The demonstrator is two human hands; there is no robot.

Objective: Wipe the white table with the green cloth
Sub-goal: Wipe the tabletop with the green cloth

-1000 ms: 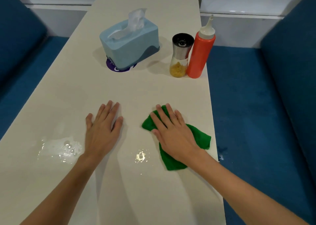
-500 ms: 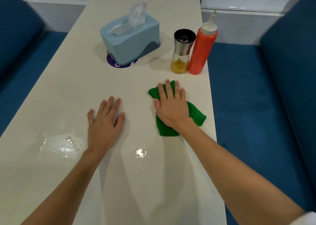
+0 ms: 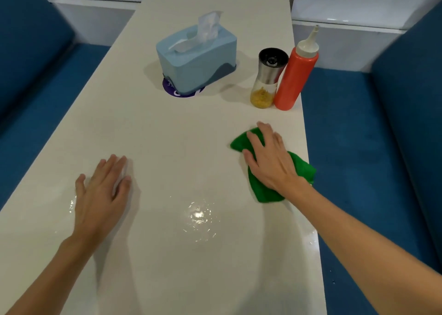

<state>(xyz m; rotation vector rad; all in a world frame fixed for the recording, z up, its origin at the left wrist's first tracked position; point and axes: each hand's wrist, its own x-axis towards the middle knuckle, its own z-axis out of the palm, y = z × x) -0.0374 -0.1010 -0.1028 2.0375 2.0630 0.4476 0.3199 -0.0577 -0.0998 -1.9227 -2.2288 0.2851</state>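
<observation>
A long white table [image 3: 167, 133] runs away from me. The green cloth [image 3: 259, 188] lies crumpled near the table's right edge, and my right hand [image 3: 270, 159] presses flat on it with straight fingers. My left hand [image 3: 100, 195] rests flat on the table at the left, palm down, holding nothing. A small wet patch [image 3: 198, 215] glistens on the table between the two hands. More wetness shows beside the left hand [image 3: 71, 203].
A light blue tissue box [image 3: 196, 56] stands on a purple disc at the middle back. A metal-topped shaker [image 3: 267, 78] and an orange squeeze bottle [image 3: 295, 73] stand near the right edge, just beyond the cloth. Blue seats [image 3: 358, 147] flank the table on both sides.
My right hand slid the cloth forward, then to the right toward the table's edge. The left hand stayed flat on the table.
</observation>
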